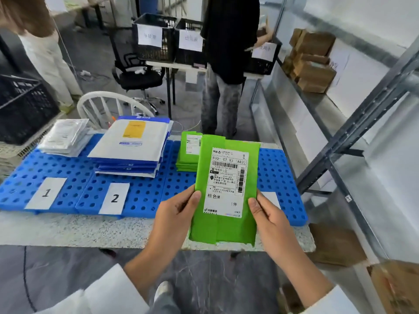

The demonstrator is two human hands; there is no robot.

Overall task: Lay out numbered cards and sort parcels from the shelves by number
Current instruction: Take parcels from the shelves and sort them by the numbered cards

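While left hand (174, 214) and right hand (267, 214) pinch its side edges, flat green plastic mailer parcel (226, 227) sits lower centre, over speckled table (68, 232) edge.
Likely light, floppy, slick; side-edge hold suits it.

Storeroom in bright, even light. A dark grey marbled floor (215, 275) meets a white wall (367, 19) on the right, where a tall grey metal shelving rack (362, 118) stands. A pale speckled stone tabletop (79, 232) fills the foreground. Behind it are a white wooden spindle-back chair (108, 95), a black swivel office chair (138, 79) and black plastic crates (154, 54) with white paper labels.
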